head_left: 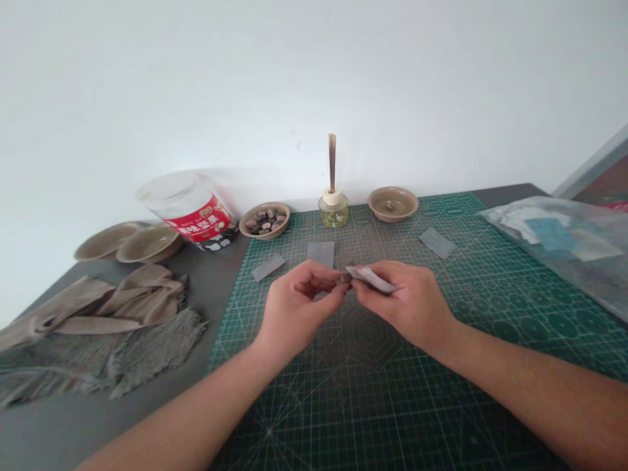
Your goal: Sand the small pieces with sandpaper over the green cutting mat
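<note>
Your left hand (307,304) pinches a small dark piece (345,278) at its fingertips, and your right hand (415,302) is clamped on a folded grey sheet (377,280) just beside it, both above the green mat (314,405) on the counter (63,432); past them lie three flat grey rectangles (321,252), then a bowl (246,230) of stones (267,221), a reed diffuser (333,212) and a second bowl (392,216) near the white wall (245,78)
</note>
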A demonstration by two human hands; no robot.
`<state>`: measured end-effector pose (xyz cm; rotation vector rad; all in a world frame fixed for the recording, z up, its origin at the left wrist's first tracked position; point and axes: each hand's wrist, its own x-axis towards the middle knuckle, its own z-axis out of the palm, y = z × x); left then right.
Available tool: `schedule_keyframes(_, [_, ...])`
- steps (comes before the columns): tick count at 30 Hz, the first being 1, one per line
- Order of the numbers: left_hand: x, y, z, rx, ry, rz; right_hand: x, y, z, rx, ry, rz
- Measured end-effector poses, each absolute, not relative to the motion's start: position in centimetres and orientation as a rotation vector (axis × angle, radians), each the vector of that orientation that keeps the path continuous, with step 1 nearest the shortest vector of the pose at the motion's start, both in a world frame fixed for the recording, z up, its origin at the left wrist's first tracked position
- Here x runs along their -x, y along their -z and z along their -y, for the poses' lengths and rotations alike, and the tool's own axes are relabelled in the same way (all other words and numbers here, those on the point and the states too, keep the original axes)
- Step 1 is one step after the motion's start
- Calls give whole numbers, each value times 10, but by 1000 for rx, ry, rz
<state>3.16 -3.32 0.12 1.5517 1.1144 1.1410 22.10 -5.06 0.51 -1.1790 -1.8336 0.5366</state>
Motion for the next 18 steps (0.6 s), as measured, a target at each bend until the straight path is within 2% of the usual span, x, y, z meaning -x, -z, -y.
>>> schedule_keyframes(7, [-29,1,34,-1712,-1213,-1088,-217,-13,59,1097,-497,1765])
schedule_keyframes(18, [-29,-2,34,-1712,-1247,-1036,-218,-11,56,1193,-881,1615])
